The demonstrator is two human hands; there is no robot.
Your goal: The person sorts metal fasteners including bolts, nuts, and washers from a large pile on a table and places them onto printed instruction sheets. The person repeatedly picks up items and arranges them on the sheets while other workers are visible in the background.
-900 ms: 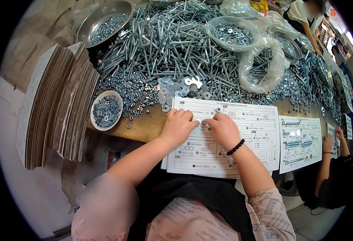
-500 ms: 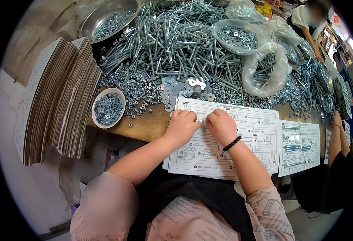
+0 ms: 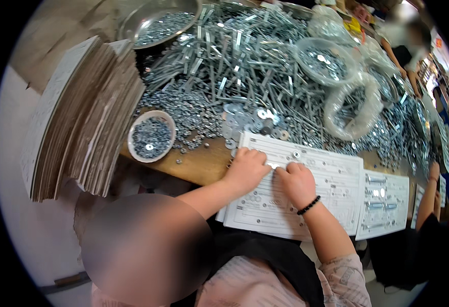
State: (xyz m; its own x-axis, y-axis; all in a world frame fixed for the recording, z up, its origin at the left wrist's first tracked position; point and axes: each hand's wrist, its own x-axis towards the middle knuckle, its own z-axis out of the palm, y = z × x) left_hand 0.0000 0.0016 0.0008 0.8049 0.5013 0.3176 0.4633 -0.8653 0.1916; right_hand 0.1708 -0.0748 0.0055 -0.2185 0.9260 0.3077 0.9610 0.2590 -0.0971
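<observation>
A stack of printed white cards [image 3: 245, 217] lies at the table's front edge, and both my hands work over the top card. My left hand [image 3: 248, 170] rests on its left part, fingers curled together. Close by on the right, my right hand [image 3: 298, 187], with a black bead bracelet [image 3: 309, 205] at the wrist, is pinched with thumb and forefinger toward the left one. A small bright metal piece shows between the fingertips; its kind is too blurred to tell. A small round metal piece, like a nut or washer [image 3: 296, 154], lies on the card above my right hand.
Behind the cards spreads a heap of bolts [image 3: 245, 66], with loose nuts [image 3: 183, 110] and flat washers [image 3: 234, 125] before it. A white bowl [image 3: 172, 138] and a clear tub [image 3: 298, 61] hold small hardware. Tall card stacks [image 3: 81, 123] stand left. A co-worker's arm [image 3: 429, 192] is right.
The whole view has shifted, with the scene lying further right and slightly lower. My hands sit lower on the card, and the round metal piece above the right hand now shows.
</observation>
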